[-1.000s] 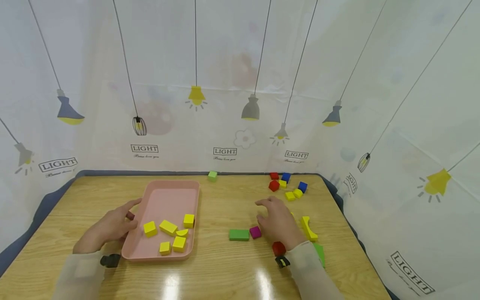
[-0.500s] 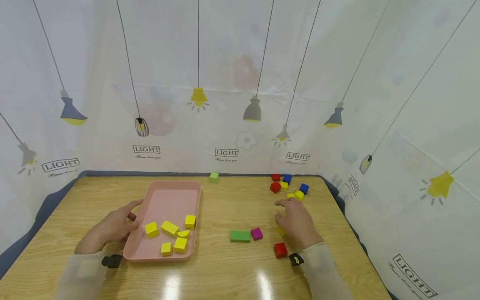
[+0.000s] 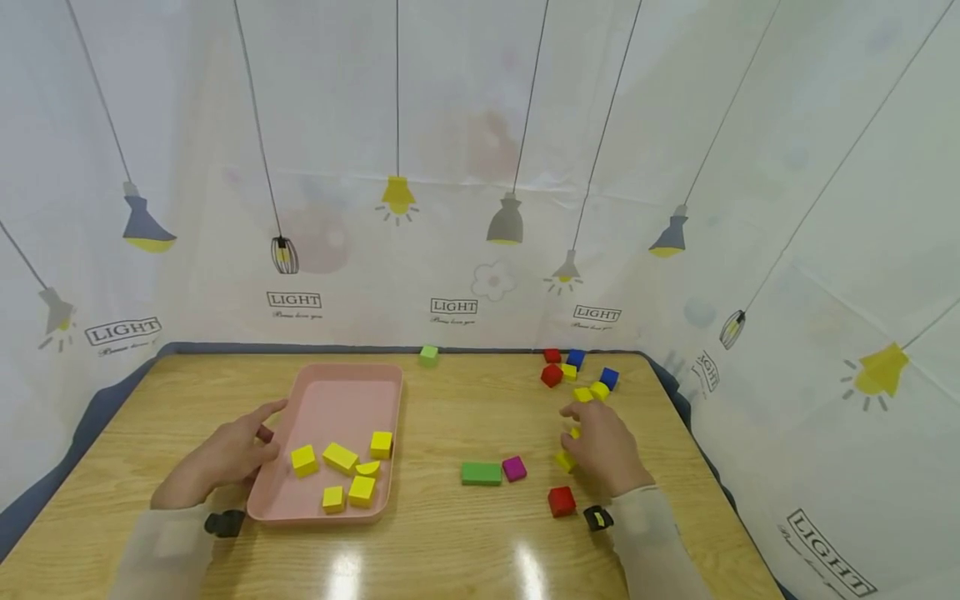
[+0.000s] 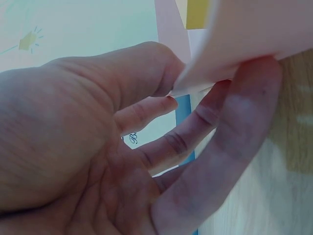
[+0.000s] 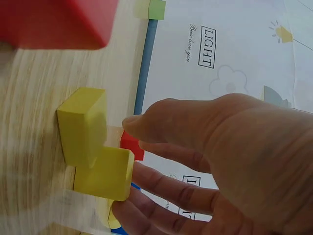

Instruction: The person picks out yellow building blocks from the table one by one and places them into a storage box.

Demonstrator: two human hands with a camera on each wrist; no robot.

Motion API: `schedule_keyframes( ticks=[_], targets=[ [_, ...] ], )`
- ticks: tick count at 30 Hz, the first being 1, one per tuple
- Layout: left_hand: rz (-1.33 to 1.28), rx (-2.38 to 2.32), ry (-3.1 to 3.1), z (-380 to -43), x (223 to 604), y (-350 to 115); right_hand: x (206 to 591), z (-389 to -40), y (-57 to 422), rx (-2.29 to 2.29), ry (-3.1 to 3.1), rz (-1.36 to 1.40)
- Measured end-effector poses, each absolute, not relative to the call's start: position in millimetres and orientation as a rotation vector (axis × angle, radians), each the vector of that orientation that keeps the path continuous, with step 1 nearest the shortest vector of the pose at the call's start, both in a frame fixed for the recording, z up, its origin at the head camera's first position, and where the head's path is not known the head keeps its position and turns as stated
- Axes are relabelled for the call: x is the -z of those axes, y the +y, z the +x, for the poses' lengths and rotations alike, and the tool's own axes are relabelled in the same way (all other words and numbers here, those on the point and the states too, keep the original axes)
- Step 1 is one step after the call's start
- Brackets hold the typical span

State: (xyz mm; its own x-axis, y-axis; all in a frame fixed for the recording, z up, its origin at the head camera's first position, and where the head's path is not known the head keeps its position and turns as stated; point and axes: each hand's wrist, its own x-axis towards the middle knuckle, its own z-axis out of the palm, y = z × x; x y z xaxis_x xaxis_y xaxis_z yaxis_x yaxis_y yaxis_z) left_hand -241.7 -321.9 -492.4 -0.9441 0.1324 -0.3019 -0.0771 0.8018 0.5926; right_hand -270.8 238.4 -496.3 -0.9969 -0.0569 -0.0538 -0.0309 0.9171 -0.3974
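My left hand (image 3: 221, 458) holds the left rim of a pink tray (image 3: 345, 404). In the left wrist view, its thumb is against the rim and other fingers (image 4: 244, 112) reach under the edge. Several yellow blocks (image 3: 341, 457) lie in the tray's near half. On the table's right side, my right hand (image 3: 606, 446) hovers with spread, loosely bent fingers. Two yellow blocks, one nearer (image 5: 80, 129) and one beyond it (image 5: 105, 174), are beside those fingers in the right wrist view. Whether the fingertips touch the farther one is unclear.
A red block (image 3: 561, 502), a magenta block (image 3: 513, 468) and a green oblong block (image 3: 481, 474) lie left of my right wrist. Red, blue and yellow blocks cluster (image 3: 570, 372) at the back right. A light green block (image 3: 428, 357) stands near the curtain.
My right hand has moved right, away from the magenta block to the yellow blocks. The forearm now covers the yellow arch and the green piece. The left hand stays at the tray.
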Motion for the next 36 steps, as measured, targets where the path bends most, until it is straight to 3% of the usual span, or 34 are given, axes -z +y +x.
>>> schedule_keyframes(
  ticks=[36],
  targets=[
    [0.055,-0.891,2.657,-242.4,493.1,-322.7,503.8,-271.5,237.0,0.746,2.984,-0.152]
  ],
)
